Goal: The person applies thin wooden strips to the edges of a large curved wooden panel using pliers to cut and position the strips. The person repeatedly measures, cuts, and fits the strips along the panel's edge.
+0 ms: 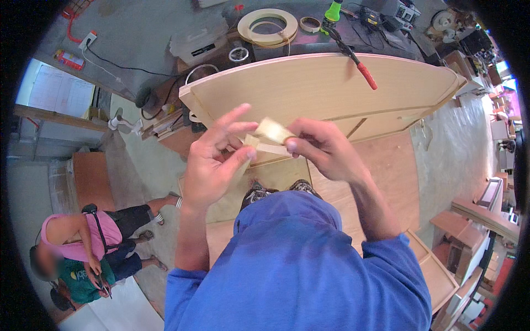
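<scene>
Both hands are raised in front of a pale wooden panel (309,88). My left hand (212,157) pinches the end of a thin, pale wood-coloured strip (251,142) between thumb and index finger, its other fingers spread. Between the thumb and fingers of my right hand (326,146) is a pale yellowish flat piece (274,131), somewhat blurred. A light band runs between the two hands, below the flat piece. I cannot tell whether both hands hold one bent strip or separate pieces. The hands are close together, not touching.
A tool with a red handle (366,76) lies over the panel's far edge. Behind stand a large tape-like roll (245,25), a smaller roll (309,24) and a green-topped object (333,11). Two people are at lower left, one wearing a pink top (102,234). Wooden panels (433,270) lie right.
</scene>
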A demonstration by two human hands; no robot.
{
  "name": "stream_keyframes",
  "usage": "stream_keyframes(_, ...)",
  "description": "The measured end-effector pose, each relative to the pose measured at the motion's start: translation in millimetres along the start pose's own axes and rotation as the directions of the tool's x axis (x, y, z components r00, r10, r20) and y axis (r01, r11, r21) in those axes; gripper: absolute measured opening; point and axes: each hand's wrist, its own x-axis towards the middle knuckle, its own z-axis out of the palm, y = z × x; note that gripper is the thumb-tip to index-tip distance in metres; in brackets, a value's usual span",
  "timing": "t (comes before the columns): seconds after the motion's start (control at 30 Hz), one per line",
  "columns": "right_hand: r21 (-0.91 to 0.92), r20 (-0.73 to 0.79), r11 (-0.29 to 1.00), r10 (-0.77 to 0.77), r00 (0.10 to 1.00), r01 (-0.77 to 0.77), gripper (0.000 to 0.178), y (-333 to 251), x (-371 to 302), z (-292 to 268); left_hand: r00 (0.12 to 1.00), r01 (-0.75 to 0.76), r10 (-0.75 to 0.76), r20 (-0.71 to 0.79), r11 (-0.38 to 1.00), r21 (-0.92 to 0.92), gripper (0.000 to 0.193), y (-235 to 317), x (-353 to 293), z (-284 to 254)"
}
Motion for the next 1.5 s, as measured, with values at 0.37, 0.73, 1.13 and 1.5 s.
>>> stream_keyframes(0.37,0.526,-0.488,0.850,0.272,0.830,0.030,0.016,28.4,-27.7,82.4,0.991,-0.042,-0.069,-0.117,0.663,-0.747,0.009,-45.0,5.2,61.6)
stream_keyframes(0.73,0.289,-0.577,0.957,0.204,0.791,-0.036,0.017,6.8,-33.6,79.0,0.989,0.131,-0.029,0.145,0.625,-0.770,0.011,-45.1,-3.9,46.7)
stream_keyframes(1.13,-0.256,-0.446,0.962,-0.201,0.872,0.091,0.022,-29.2,-23.1,54.5,0.987,0.023,0.101,0.129,0.693,-0.721,0.008,-41.4,-9.6,35.2)
stream_keyframes(1.5,0.191,-0.518,0.980,0.150,0.842,-0.057,0.014,-24.8,-2.3,46.2,1.000,-0.004,0.009,-0.022,0.979,0.206,0.023,-20.9,-43.2,23.3)
